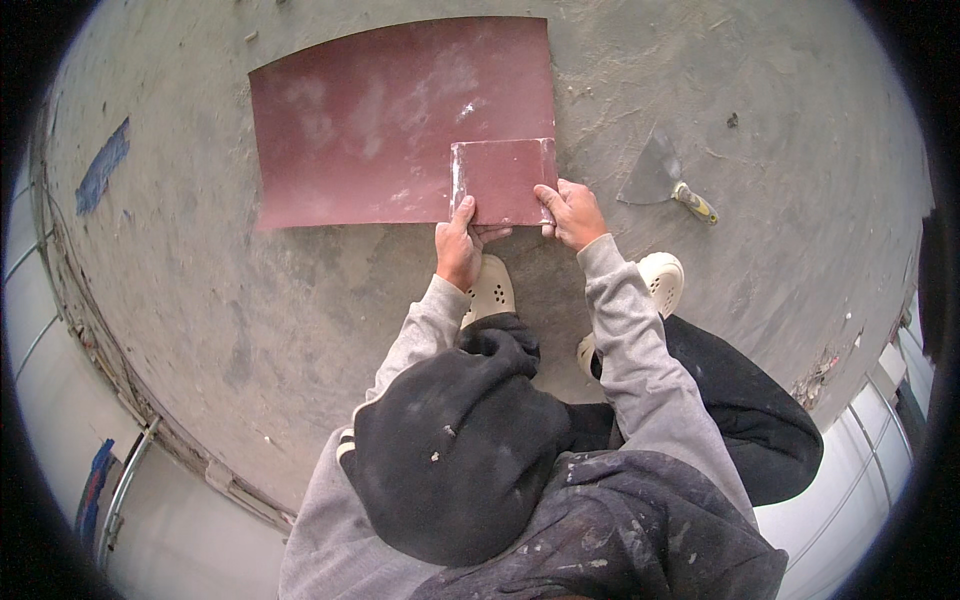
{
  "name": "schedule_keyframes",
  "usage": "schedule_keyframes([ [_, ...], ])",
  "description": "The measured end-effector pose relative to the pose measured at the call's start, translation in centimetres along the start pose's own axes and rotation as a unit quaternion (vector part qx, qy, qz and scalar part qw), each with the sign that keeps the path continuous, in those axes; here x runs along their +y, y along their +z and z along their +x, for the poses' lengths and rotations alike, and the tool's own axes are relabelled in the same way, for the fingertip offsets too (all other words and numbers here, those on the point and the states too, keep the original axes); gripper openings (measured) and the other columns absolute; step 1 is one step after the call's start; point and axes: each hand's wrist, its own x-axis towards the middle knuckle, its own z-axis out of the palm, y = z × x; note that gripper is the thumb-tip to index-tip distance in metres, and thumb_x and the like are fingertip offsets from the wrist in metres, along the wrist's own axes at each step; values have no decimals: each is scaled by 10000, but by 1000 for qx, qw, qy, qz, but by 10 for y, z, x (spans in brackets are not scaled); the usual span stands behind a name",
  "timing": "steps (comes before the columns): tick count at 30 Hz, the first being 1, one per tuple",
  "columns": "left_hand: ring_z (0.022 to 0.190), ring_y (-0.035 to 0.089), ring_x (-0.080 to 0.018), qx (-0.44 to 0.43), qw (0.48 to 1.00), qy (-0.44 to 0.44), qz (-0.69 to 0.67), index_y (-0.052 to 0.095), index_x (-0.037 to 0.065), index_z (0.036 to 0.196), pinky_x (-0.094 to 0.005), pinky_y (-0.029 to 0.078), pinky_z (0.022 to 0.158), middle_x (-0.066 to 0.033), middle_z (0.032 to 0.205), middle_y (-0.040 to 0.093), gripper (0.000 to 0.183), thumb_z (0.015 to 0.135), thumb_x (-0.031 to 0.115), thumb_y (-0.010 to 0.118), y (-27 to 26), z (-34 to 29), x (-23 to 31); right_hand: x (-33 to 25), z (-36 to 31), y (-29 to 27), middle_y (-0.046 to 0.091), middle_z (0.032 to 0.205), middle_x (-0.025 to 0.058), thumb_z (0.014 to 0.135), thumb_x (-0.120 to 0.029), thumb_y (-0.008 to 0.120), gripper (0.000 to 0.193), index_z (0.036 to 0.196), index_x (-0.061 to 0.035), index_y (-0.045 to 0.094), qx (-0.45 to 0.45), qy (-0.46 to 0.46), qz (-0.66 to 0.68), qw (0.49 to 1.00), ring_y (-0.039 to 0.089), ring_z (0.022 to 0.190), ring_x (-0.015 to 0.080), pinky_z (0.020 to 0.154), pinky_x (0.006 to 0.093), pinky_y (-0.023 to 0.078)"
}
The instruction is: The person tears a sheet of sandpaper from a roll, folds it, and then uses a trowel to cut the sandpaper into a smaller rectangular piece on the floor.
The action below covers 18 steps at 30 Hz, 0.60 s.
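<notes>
A large reddish-brown sheet [370,130], which looks like sandpaper, lies on the floor ahead of me, dusted with pale patches. Over its near right corner I hold a smaller rectangular piece of the same red sandpaper [503,180], its left edge whitened with dust. My left hand [462,246] grips the near left corner, thumb on top and fingers beneath. On the right edge my right hand [574,212] pinches it the same way. Whether a block backs this piece is hidden from above.
To the right, a broad-bladed putty knife [668,180] with a grey and yellow handle lies on the concrete floor [780,240]. A blue strip [103,165] sits at the far left. My cream clogs [490,290] stand just behind the sheet.
</notes>
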Motion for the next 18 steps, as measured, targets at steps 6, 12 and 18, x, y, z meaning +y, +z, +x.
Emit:
schedule_keyframes([
  [6, 904, 674, -288, 5, 1000, 5, 8, 525, -59, 1147, -435, 594, 751, -168, 1064, 637, 327, 991, 223, 469, -4, 2, -2, -4, -4, -5, 619, 766, 45, 981, -238, 541, 279, 1115, 5, 511, -129, 48, 125, 983, 572, 504, 80, 423, 204, 426],
  [12, 966, 638, -248, 77, 992, 19, -103, 532, -26, 1158, -406, 548, 838, -120, 1102, 622, 312, 966, 219, 561, 19, -5, -12, 13, -5, 7, 614, 711, 23, 980, -238, 545, 309, 1194, -24, 478, -116, 2, 160, 980, 533, 466, 39, 396, 175, 387],
  [18, 998, 608, -200, 137, 987, 31, -84, 549, 18, 1177, -357, 497, 875, -80, 1106, 620, 306, 931, 180, 632, 16, -3, -19, 11, -7, 11, 616, 862, 65, 919, -246, 633, 369, 1192, -28, 513, -20, 4, -4, 1000, 594, 626, 115, 534, 261, 477],
])
